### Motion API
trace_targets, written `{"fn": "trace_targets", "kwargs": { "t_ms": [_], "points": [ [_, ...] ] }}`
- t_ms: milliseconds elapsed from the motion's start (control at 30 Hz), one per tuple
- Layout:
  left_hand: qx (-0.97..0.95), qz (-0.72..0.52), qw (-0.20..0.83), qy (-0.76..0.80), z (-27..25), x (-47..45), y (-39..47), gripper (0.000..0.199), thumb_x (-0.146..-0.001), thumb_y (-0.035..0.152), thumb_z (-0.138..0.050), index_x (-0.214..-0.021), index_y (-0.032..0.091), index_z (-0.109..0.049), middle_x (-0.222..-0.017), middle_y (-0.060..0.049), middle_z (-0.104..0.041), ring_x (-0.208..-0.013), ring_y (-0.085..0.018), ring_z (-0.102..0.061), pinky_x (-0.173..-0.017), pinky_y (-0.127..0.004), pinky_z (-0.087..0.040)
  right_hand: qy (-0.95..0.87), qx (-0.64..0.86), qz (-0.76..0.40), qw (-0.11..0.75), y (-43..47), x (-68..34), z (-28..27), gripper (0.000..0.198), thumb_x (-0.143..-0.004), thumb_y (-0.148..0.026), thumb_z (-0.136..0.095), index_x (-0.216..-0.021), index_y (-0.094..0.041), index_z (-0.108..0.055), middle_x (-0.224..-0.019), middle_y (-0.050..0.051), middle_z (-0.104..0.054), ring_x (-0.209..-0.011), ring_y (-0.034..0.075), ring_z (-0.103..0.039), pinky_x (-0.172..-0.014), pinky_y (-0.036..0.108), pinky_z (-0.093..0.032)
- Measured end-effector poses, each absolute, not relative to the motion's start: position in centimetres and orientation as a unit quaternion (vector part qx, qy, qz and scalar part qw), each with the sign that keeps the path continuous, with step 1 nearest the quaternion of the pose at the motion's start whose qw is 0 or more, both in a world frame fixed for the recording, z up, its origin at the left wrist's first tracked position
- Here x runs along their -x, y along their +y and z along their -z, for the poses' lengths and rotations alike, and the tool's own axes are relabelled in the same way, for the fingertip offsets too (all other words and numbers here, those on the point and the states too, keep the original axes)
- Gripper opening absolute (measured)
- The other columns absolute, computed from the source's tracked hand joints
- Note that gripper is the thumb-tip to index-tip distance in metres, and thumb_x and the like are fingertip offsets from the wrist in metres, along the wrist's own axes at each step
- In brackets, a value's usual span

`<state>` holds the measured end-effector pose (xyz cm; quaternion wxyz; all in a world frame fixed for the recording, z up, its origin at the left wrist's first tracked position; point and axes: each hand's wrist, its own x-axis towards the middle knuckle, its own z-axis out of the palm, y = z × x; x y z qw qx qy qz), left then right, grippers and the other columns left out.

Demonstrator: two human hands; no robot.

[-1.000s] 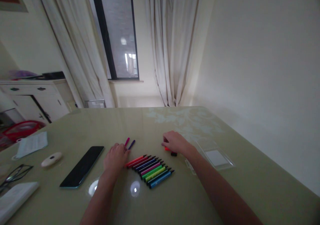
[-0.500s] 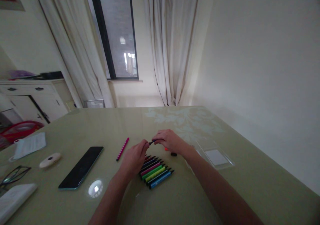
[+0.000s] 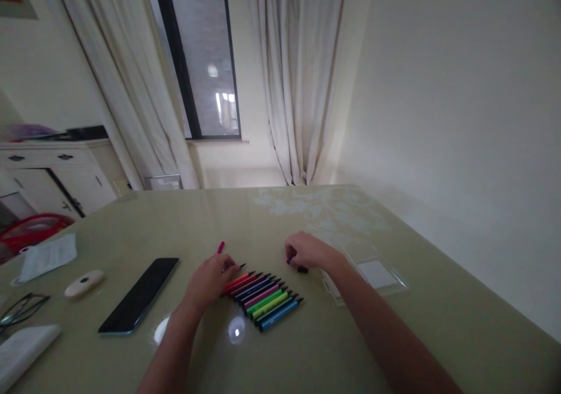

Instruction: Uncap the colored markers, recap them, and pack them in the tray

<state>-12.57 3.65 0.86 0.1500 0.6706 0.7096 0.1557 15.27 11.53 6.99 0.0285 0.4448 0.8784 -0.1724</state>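
Note:
My left hand (image 3: 214,278) is closed on an uncapped marker (image 3: 242,266), whose dark tip points to the right, just above a row of markers. In the row, several uncapped markers (image 3: 268,306) lie side by side, from red and orange through dark blue, pink and green to light blue, tips to the upper right. My right hand (image 3: 305,250) is closed with a small purple cap (image 3: 288,261) in its fingertips, low over the table. A black cap (image 3: 302,270) lies just below it. Behind my left hand a pink marker (image 3: 221,246) is partly hidden.
A clear plastic case (image 3: 397,286) lies beyond my right forearm. To the left are a phone (image 3: 139,294), an oval white object (image 3: 84,283), a face mask (image 3: 50,256), glasses (image 3: 26,309) and a white block (image 3: 28,350). A wall runs along the table's right side.
My hands have moved apart, pulling the marker and its cap from each other. My left hand went left and down to the row's upper end; my right hand shifted slightly right.

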Motion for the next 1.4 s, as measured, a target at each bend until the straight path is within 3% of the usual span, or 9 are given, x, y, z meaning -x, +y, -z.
{"fn": "trace_targets", "kwargs": {
  "t_ms": [300, 533, 600, 733, 867, 1067, 1233, 1400],
  "points": [
    [-0.571, -0.137, -0.01, 0.81, -0.7, 13.4, 3.2, 0.031, -0.098, 0.038, -0.049, -0.116, 0.016, -0.061, -0.115, -0.016, -0.068, -0.106, -0.03, -0.067, -0.089, -0.037, -0.048, 0.873, -0.471, 0.112, 0.064, 11.0, -14.7, -6.4, 0.026, -0.067, -0.017, -0.073, -0.09, -0.023, -0.081, -0.091, 0.007, -0.079, -0.082, 0.022, -0.071, -0.059, 0.024, -0.043],
    [-0.576, -0.128, 0.009, 0.807, -0.4, 13.3, 3.5, 0.021, -0.099, 0.03, -0.045, -0.096, 0.019, -0.063, -0.105, -0.014, -0.071, -0.103, -0.029, -0.067, -0.086, -0.035, -0.048, 0.851, -0.516, 0.078, 0.047, 11.4, -15.0, -6.0, 0.019, -0.072, -0.024, -0.077, -0.09, -0.021, -0.079, -0.096, 0.011, -0.077, -0.084, 0.025, -0.07, -0.064, 0.026, -0.045],
    [-0.604, -0.173, 0.021, 0.777, -0.6, 12.3, 3.8, 0.02, -0.1, 0.028, -0.043, -0.1, 0.02, -0.06, -0.104, -0.013, -0.071, -0.101, -0.027, -0.067, -0.086, -0.034, -0.047, 0.857, -0.509, 0.082, 0.005, 11.5, -14.8, -6.1, 0.022, -0.075, -0.033, -0.08, -0.093, -0.02, -0.077, -0.096, 0.01, -0.075, -0.088, 0.025, -0.069, -0.068, 0.027, -0.046],
    [-0.682, -0.288, 0.094, 0.666, -1.0, 9.0, 4.0, 0.02, -0.103, 0.028, -0.037, -0.108, 0.021, -0.055, -0.106, -0.01, -0.07, -0.099, -0.025, -0.066, -0.087, -0.035, -0.048, 0.894, -0.401, 0.099, -0.176, 11.2, -14.1, -6.4, 0.037, -0.091, -0.039, -0.072, -0.122, -0.02, -0.068, -0.114, 0.009, -0.072, -0.094, 0.019, -0.066, -0.081, 0.026, -0.046],
    [-0.724, -0.34, 0.087, 0.594, -1.8, 6.4, 3.3, 0.027, -0.105, 0.033, -0.032, -0.111, 0.022, -0.056, -0.107, -0.01, -0.069, -0.102, -0.024, -0.064, -0.091, -0.035, -0.047, 0.925, -0.315, 0.116, -0.178, 10.6, -13.1, -7.0, 0.019, -0.101, -0.027, -0.058, -0.106, -0.019, -0.075, -0.103, 0.006, -0.075, -0.094, 0.017, -0.066, -0.085, 0.026, -0.043],
    [-0.726, -0.203, 0.05, 0.656, -3.4, 7.2, 2.7, 0.041, -0.107, 0.043, -0.025, -0.098, 0.025, -0.061, -0.094, -0.007, -0.074, -0.087, -0.025, -0.069, -0.078, -0.033, -0.045, 0.942, -0.306, 0.08, -0.112, 10.8, -14.0, -8.2, 0.022, -0.102, -0.028, -0.057, -0.106, -0.021, -0.077, -0.103, 0.006, -0.077, -0.097, 0.019, -0.067, -0.084, 0.026, -0.043],
    [-0.569, -0.133, 0.042, 0.81, -3.5, 11.3, 2.9, 0.055, -0.106, 0.048, -0.015, -0.11, 0.023, -0.064, -0.106, -0.014, -0.076, -0.096, -0.032, -0.073, -0.078, -0.038, -0.048, 0.882, -0.436, 0.029, -0.178, 12.4, -18.2, -10.0, 0.024, -0.103, -0.026, -0.053, -0.104, -0.018, -0.076, -0.105, 0.009, -0.075, -0.098, 0.022, -0.066, -0.087, 0.029, -0.044],
    [-0.528, -0.056, 0.036, 0.847, -2.0, 12.9, 2.9, 0.051, -0.101, 0.049, -0.03, -0.098, 0.016, -0.07, -0.108, -0.019, -0.075, -0.101, -0.038, -0.071, -0.081, -0.044, -0.05, 0.875, -0.436, 0.02, -0.209, 11.7, -19.2, -10.4, 0.025, -0.102, -0.025, -0.054, -0.091, -0.02, -0.076, -0.098, 0.008, -0.066, -0.087, 0.019, -0.063, -0.084, 0.028, -0.047]
  ]
}}
